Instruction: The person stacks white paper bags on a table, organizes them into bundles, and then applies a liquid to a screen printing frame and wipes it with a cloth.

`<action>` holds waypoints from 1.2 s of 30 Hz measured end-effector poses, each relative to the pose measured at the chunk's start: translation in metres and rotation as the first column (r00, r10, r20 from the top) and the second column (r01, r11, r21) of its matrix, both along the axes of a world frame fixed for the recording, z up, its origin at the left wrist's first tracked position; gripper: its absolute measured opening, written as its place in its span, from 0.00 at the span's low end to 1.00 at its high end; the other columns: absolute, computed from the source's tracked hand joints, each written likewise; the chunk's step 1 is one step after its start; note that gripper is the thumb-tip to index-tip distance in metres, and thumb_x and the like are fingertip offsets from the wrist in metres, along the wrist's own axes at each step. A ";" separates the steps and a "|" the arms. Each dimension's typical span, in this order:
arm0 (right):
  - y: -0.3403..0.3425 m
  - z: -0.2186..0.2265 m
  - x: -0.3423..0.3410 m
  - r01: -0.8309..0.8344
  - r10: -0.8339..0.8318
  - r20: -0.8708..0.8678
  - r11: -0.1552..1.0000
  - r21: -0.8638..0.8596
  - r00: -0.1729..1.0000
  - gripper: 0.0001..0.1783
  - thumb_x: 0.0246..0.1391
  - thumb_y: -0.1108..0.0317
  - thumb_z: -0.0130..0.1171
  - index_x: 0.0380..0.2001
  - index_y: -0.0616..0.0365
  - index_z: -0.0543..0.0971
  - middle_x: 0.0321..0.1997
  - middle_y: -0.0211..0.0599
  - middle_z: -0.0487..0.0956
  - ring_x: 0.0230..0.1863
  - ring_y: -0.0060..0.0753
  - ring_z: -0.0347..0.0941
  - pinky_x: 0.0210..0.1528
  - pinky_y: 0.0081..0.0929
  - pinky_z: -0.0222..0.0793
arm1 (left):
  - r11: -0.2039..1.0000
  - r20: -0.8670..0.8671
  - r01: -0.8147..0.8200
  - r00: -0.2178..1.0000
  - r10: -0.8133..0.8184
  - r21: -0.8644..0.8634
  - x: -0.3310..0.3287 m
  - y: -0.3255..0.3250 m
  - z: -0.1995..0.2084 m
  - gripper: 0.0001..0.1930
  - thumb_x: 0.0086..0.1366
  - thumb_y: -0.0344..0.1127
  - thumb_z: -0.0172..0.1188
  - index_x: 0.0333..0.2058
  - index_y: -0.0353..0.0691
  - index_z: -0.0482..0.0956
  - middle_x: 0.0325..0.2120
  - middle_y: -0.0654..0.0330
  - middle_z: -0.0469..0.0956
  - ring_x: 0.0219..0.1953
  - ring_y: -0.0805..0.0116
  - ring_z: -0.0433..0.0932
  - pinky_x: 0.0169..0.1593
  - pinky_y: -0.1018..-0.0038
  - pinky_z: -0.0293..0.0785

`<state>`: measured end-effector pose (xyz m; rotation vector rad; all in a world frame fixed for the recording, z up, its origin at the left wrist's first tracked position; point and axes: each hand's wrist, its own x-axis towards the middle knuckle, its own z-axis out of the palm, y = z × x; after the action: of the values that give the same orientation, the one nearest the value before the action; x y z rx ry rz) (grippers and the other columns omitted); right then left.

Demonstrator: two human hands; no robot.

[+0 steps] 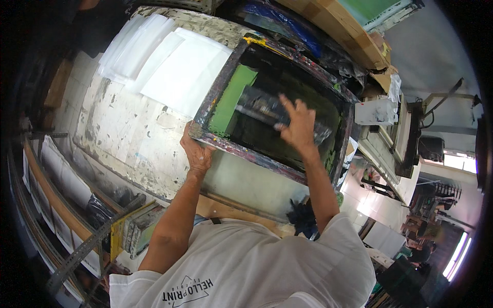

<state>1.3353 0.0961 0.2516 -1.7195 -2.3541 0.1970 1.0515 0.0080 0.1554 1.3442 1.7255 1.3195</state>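
A screen-printing frame (246,152), its wooden edges smeared with dried ink, lies tilted across the worktable. Inside it the mesh is coated with black ink, with a bare green strip (232,100) along its left side. My left hand (197,152) is closed on the frame's near left corner. A dark squeegee (259,104), blurred by motion, spans the inside of the frame. My right hand (299,126) grips it around its middle, thumb and fingers spread across it. The squeegee's lower edge against the mesh is hidden.
White sheets (177,69) overlap on the paint-worn table (128,120) left of the frame. A rack (72,205) of boards stands at lower left. Cardboard (349,31) and plastic crowd the far side. Dark cloth (303,215) lies at the near edge; a white container (376,111) stands right.
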 end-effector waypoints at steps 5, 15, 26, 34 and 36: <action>0.117 -0.038 0.059 0.100 -0.115 0.065 0.973 0.209 0.991 0.48 0.34 0.59 0.74 0.64 0.39 0.67 0.55 0.48 0.72 0.56 0.49 0.67 0.51 0.45 0.56 | 0.999 0.000 -0.003 1.000 0.004 0.039 -0.001 0.000 -0.011 0.60 0.45 0.84 0.51 0.56 0.29 0.64 0.44 0.53 0.72 0.50 0.56 0.68 0.59 0.59 0.55; 0.076 0.011 0.054 0.128 -0.131 -0.066 0.991 -0.046 0.989 0.53 0.33 0.59 0.76 0.67 0.37 0.63 0.63 0.62 0.67 0.65 0.59 0.63 0.61 0.52 0.56 | 1.000 -0.111 0.005 0.994 -0.003 0.018 -0.004 -0.007 -0.025 0.58 0.51 0.82 0.47 0.62 0.31 0.56 0.48 0.52 0.70 0.53 0.56 0.64 0.61 0.59 0.50; -0.072 0.019 0.034 0.091 -0.102 -0.038 0.970 -0.225 0.994 0.53 0.30 0.59 0.77 0.65 0.39 0.67 0.58 0.63 0.70 0.61 0.57 0.65 0.58 0.47 0.55 | 0.999 -0.055 0.038 0.998 -0.037 0.022 -0.001 -0.001 -0.013 0.57 0.52 0.80 0.49 0.61 0.29 0.57 0.48 0.52 0.70 0.52 0.54 0.66 0.60 0.57 0.53; 0.090 -0.029 0.097 0.116 -0.113 -0.043 0.992 0.055 0.993 0.51 0.30 0.60 0.75 0.64 0.39 0.68 0.57 0.51 0.71 0.61 0.51 0.65 0.59 0.45 0.55 | 0.996 0.024 -0.048 0.999 0.047 0.076 0.008 0.005 0.003 0.58 0.47 0.81 0.56 0.54 0.24 0.64 0.38 0.52 0.76 0.42 0.59 0.74 0.51 0.61 0.68; 0.129 -0.039 0.108 0.154 -0.157 0.018 0.984 0.089 0.987 0.51 0.30 0.59 0.75 0.64 0.37 0.68 0.58 0.50 0.70 0.62 0.49 0.64 0.60 0.45 0.54 | 0.992 0.085 -0.064 0.995 0.054 0.112 0.011 0.008 0.012 0.57 0.46 0.79 0.59 0.52 0.24 0.66 0.35 0.52 0.77 0.39 0.61 0.76 0.47 0.63 0.72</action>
<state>1.4430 0.2246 0.2123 -1.8630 -2.1975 0.0459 1.0625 0.0158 0.1678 1.2914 1.6674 1.5065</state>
